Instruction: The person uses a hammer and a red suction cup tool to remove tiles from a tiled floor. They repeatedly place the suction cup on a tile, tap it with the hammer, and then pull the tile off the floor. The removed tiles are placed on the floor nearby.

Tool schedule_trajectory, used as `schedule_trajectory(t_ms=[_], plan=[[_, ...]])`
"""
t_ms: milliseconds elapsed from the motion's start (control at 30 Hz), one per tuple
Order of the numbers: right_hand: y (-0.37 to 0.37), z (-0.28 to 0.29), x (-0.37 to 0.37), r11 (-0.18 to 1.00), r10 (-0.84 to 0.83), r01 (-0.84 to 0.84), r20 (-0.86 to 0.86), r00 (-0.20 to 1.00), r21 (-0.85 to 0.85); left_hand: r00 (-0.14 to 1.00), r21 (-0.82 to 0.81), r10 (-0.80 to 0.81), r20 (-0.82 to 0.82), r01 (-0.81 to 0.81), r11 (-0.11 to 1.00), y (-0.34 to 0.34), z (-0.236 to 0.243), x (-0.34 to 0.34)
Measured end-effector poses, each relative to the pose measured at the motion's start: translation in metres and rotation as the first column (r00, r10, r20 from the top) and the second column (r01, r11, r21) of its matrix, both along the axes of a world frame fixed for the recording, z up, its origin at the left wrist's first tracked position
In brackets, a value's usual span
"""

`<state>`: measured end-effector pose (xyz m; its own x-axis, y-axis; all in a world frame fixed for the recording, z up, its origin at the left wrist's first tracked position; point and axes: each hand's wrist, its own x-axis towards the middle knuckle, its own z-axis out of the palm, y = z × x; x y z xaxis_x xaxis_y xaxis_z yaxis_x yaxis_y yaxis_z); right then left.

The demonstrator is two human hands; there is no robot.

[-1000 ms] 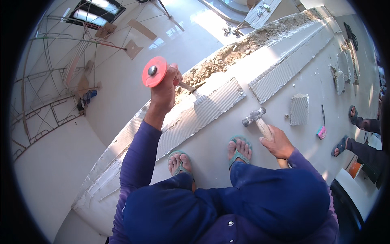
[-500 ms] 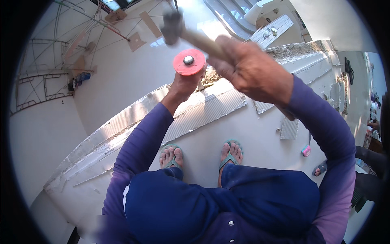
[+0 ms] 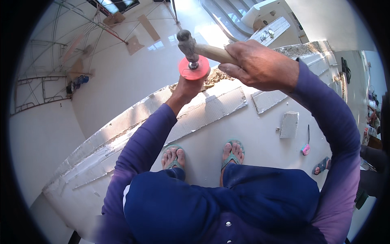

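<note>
Right hand (image 3: 260, 67) closed around the pale wooden handle of a hammer (image 3: 203, 49), grip tight, steel head resting on the top of a chisel (image 3: 193, 65). Left hand (image 3: 187, 87) clenched around the chisel just below its round red hand guard (image 3: 194, 68), grip firm. Tools raised above the broken, rubble-lined edge of the floor slab (image 3: 260, 138). Combed grey mortar strips (image 3: 211, 107) along that edge. Feet in green sandals (image 3: 232, 152) planted on the slab behind them. Small grey block (image 3: 289, 124) and pink tape measure (image 3: 305, 149) lying toward the slab's right side.
</note>
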<state>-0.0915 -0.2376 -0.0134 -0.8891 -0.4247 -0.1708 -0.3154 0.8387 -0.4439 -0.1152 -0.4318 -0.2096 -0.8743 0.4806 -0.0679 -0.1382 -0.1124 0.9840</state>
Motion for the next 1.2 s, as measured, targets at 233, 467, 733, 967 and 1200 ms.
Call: schedule_trajectory(t_ms=[233,467,733,967,1200], plan=[[-0.022,0.025,-0.001,0.911,-0.181,0.046,-0.297,0.938,-0.41,0.999,-0.022,-0.011,0.047,0.012,1.0,-0.01,-0.002,0.001],[0.012,-0.019,0.051,0.957,-0.176,0.221,0.228,0.958,-0.188,0.999,-0.081,0.036,-0.015,-0.038,0.996,-0.009,-0.003,0.009],[0.06,-0.089,0.236,0.435,-0.353,0.896,0.899,0.258,-0.087,0.979,-0.199,0.038,-0.202,-0.079,0.977,-0.012,-0.008,0.033],[0.063,-0.155,0.314,0.191,-0.268,0.981,0.959,0.096,-0.045,0.986,-0.333,-0.03,-0.162,-0.027,0.942,-0.016,0.004,0.033],[0.075,-0.174,0.315,0.537,-0.491,0.844,0.817,0.302,0.01,0.963,-0.396,-0.069,-0.259,-0.04,0.918,-0.022,0.0,0.04]])
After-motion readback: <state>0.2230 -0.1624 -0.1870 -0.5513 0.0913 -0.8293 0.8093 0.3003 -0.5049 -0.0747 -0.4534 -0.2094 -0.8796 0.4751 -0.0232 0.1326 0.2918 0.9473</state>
